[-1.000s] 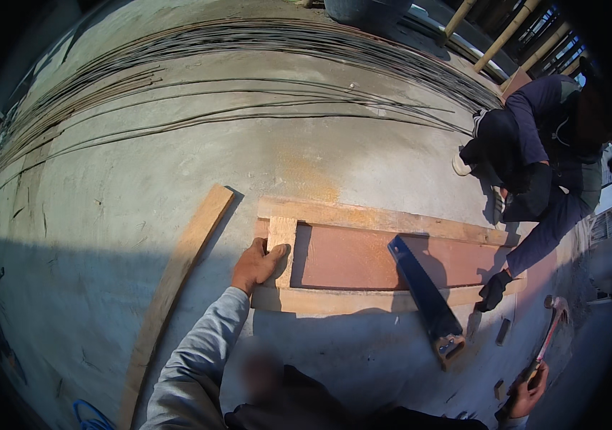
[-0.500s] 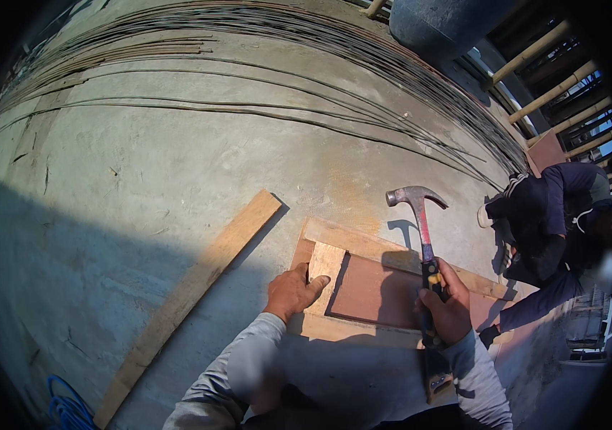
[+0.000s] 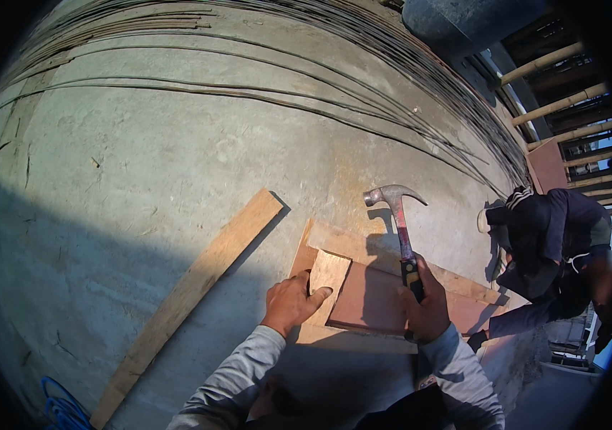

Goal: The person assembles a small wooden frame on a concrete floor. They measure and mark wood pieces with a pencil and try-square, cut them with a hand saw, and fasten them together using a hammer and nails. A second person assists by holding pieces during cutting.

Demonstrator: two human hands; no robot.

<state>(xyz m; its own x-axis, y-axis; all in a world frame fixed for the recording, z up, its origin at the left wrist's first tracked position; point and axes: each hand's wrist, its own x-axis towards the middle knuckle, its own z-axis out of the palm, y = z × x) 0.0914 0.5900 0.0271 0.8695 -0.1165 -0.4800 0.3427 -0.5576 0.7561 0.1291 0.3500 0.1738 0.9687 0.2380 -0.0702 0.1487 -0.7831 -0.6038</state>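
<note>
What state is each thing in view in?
Left hand: grip on block
Right hand: closed round hammer handle
Block: held at panel's left end
Hammer: held, claw pointing right
Plank: flat on floor, part shaded
Rods: lying on floor
Hose: looped
Co-worker: crouched

Centre: two bare hands, one claw hammer, one short board. Left: one long plank. Right: one co-worker.

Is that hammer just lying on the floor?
No, the person's right grip is wrapped around the dark part of the handle of the hammer.
</note>
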